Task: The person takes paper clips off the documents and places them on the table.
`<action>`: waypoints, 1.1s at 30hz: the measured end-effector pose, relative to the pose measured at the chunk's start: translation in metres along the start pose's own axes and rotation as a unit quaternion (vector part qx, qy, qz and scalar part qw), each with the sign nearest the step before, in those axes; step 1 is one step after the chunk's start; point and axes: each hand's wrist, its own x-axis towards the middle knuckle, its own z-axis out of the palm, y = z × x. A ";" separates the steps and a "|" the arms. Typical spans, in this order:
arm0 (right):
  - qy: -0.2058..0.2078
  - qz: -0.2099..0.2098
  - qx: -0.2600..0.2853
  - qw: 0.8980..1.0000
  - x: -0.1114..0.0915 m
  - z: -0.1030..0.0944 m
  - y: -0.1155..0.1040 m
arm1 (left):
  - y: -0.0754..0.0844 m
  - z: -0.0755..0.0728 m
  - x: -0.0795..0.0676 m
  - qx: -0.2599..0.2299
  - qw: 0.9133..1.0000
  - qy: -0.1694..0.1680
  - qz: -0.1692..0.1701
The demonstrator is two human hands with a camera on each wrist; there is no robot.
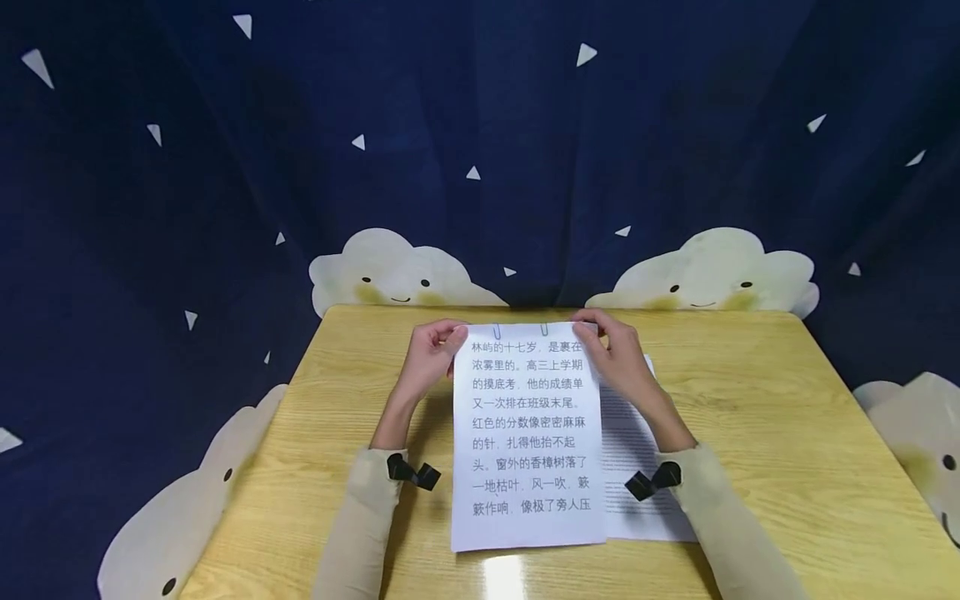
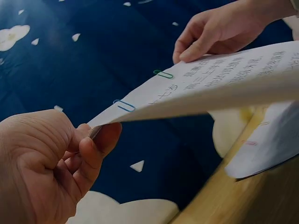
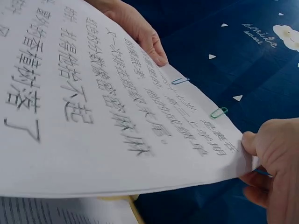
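Large-print paper (image 1: 525, 433) with Chinese characters is held up by its top corners, above the table. My left hand (image 1: 435, 350) pinches the top left corner between thumb and fingers. At the top right corner my right hand (image 1: 611, 350) pinches it, thumb on the printed face. Along the top edge between the hands sit a blue paper clip (image 2: 124, 106) and a green paper clip (image 2: 163, 74). In the right wrist view the sheet bows, with the left hand (image 3: 145, 37) at its far corner.
Small-print paper (image 1: 637, 467) lies on the wooden table (image 1: 772, 433), partly hidden behind the raised sheet and right arm. A pink paper clip (image 2: 250, 143) shows on its edge. A dark blue curtain (image 1: 420, 108) with clouds hangs behind the table.
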 end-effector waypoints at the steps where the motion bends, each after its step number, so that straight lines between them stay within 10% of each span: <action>1: 0.003 -0.012 -0.008 1.000 0.000 -0.002 0.001 | 0.000 0.003 0.000 -0.004 1.000 -0.001 0.002; 9: 0.011 -0.090 -0.069 0.994 -0.003 -0.009 0.002 | -0.004 0.020 -0.005 -0.009 1.000 -0.018 0.002; 33: -0.048 -0.111 -0.082 0.989 -0.002 -0.022 -0.014 | -0.002 0.043 -0.008 -0.004 1.000 -0.024 0.009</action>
